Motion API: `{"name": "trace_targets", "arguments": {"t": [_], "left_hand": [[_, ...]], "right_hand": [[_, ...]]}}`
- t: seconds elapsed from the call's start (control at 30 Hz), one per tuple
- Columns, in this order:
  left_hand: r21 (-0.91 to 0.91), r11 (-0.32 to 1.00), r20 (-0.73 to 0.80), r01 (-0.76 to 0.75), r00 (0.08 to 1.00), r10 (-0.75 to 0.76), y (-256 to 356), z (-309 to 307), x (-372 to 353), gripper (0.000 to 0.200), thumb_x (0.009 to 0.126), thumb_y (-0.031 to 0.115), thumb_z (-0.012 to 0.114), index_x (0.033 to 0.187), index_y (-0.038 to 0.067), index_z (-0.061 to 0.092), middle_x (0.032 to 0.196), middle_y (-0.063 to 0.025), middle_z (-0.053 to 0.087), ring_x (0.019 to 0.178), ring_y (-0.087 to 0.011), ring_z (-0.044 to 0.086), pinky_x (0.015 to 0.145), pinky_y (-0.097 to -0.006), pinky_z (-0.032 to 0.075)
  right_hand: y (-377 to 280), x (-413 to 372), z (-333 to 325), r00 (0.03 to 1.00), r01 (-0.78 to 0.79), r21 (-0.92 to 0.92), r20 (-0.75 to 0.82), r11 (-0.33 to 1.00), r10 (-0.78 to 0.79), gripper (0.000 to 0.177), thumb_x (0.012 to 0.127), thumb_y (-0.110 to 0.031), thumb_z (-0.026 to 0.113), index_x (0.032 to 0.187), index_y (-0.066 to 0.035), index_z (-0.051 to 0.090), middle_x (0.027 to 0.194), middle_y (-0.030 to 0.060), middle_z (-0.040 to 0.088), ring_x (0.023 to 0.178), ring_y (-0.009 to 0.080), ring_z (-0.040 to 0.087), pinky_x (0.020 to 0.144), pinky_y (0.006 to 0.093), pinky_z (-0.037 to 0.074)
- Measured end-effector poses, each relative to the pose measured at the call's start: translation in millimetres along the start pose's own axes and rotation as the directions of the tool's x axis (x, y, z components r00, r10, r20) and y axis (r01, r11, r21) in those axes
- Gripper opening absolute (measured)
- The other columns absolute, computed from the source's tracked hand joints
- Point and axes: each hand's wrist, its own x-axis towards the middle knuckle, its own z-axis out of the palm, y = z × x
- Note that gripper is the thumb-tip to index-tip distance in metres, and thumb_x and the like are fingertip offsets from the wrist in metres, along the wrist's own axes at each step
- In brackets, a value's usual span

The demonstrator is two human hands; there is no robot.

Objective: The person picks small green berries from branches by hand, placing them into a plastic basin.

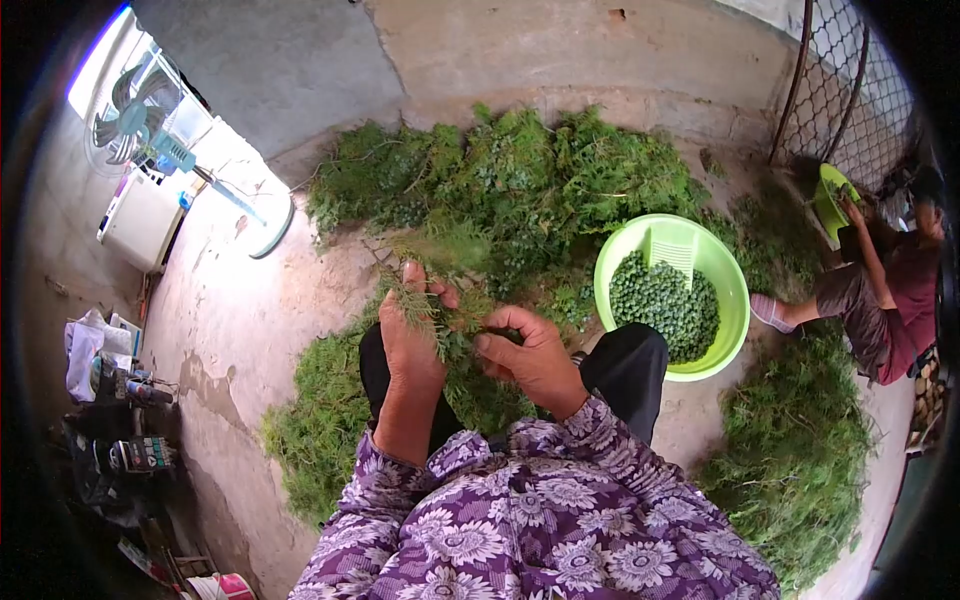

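Observation:
My left hand [412, 325] is closed round a feathery green sprig [432, 312], above my lap. Just to its right, my right hand [528, 358] has its thumb and forefinger pinched at the sprig's lower part; what lies between those fingertips is too small to name. A light green basin [740, 318] stands on the floor right of my knees, with many small round green fruits [660, 310] in it. Beyond my hands a large heap of green branches [500, 185] lies along the wall.
More branches lie at the left [320, 420] and right [790, 460]. A standing fan [150, 130] is at the upper left. At the right a seated person [900, 290] has hands at another green basin [828, 205]. Bags and boxes [100, 350] line the left wall.

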Motion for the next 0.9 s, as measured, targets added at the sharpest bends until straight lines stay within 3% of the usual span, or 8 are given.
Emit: {"name": "trace_targets", "arguments": {"t": [0.13,0.27,0.33,0.47,0.63,0.77,0.83,0.9], "left_hand": [[-0.049,0.995,-0.024,0.086,0.996,-0.087,3.0,-4.9,2.5,0.025,0.087,0.034,0.049,0.078,0.012,0.046,0.062,-0.0025,0.047,0.053,-0.0132,0.046,0.040,-0.0260,0.034],[0.099,0.986,-0.078,-0.134,0.987,0.142,21.6,-12.3,8.7,0.027,0.088,0.030,0.048,0.071,0.010,0.044,0.059,-0.0029,0.046,0.045,-0.0138,0.042,0.041,-0.0273,0.037],[-0.099,0.977,-0.039,-0.188,0.982,0.185,30.3,-24.8,23.2,0.028,0.088,0.032,0.048,0.070,0.010,0.045,0.059,-0.0031,0.045,0.045,-0.0131,0.041,0.040,-0.0265,0.034],[0.298,0.942,0.050,-0.151,0.988,0.143,8.7,-12.9,3.0,0.032,0.086,0.036,0.049,0.068,0.010,0.045,0.058,-0.0004,0.045,0.049,-0.0108,0.042,0.041,-0.0251,0.034],[0.274,0.962,0.081,0.020,0.996,-0.044,-27.9,-5.9,-6.7,0.011,0.080,0.017,0.062,0.081,0.007,0.057,0.065,0.0005,0.055,0.054,-0.0089,0.049,0.048,-0.0231,0.040],[0.286,0.954,0.160,0.095,0.976,-0.145,-40.2,-5.5,-13.9,0.012,0.076,0.005,0.064,0.088,0.006,0.060,0.075,0.0016,0.059,0.063,-0.0067,0.053,0.055,-0.0213,0.043],[0.302,0.951,0.206,0.070,0.969,-0.137,-46.6,-2.4,-17.9,0.013,0.076,0.004,0.063,0.089,0.005,0.060,0.078,0.0016,0.060,0.066,-0.0063,0.054,0.057,-0.0205,0.043],[0.298,0.953,0.288,0.055,0.947,-0.145,-58.0,-4.4,-16.8,0.020,0.073,0.002,0.066,0.092,0.004,0.059,0.083,-0.0014,0.061,0.072,-0.0090,0.056,0.064,-0.0222,0.045]], "right_hand": [[-2.8,-2.0,-4.3,0.993,-0.095,0.017,0.073,0.995,0.093,0.013,0.081,-0.015,0.057,0.086,-0.003,0.055,0.074,0.0004,0.055,0.059,0.0060,0.052,0.050,0.0201,0.044],[-5.6,-9.3,-15.7,0.982,-0.187,-0.052,-0.031,0.981,0.186,0.012,0.082,-0.015,0.053,0.086,-0.004,0.056,0.074,0.0033,0.056,0.060,0.0079,0.053,0.051,0.0217,0.047],[15.5,-5.1,-37.2,0.963,-0.254,0.358,0.008,0.898,0.270,0.014,0.084,-0.014,0.049,0.093,-0.005,0.055,0.082,0.0064,0.058,0.066,0.0118,0.056,0.055,0.0235,0.049],[10.0,0.8,-41.6,0.980,-0.145,0.554,-0.036,0.820,0.198,0.019,0.087,-0.015,0.045,0.101,-0.005,0.051,0.093,0.0092,0.057,0.077,0.0171,0.057,0.061,0.0266,0.050],[1.8,7.1,-44.8,0.973,-0.105,0.765,-0.053,0.636,0.226,0.028,0.091,-0.024,0.041,0.108,-0.003,0.047,0.106,0.0114,0.052,0.098,0.0228,0.054,0.075,0.0309,0.049],[1.8,7.1,-39.7,0.988,-0.028,0.762,-0.079,0.647,0.135,0.034,0.091,-0.030,0.040,0.110,-0.002,0.045,0.108,0.0110,0.050,0.100,0.0237,0.053,0.079,0.0322,0.048],[5.0,5.9,-30.7,0.962,0.195,0.501,-0.266,0.844,-0.064,0.039,0.091,-0.036,0.038,0.111,-0.002,0.044,0.106,0.0106,0.051,0.100,0.0225,0.052,0.077,0.0331,0.048],[3.4,8.0,-32.8,0.966,0.123,0.609,-0.254,0.784,0.046,0.041,0.091,-0.038,0.037,0.111,-0.003,0.044,0.104,0.0101,0.051,0.098,0.0215,0.053,0.075,0.0319,0.049]]}}
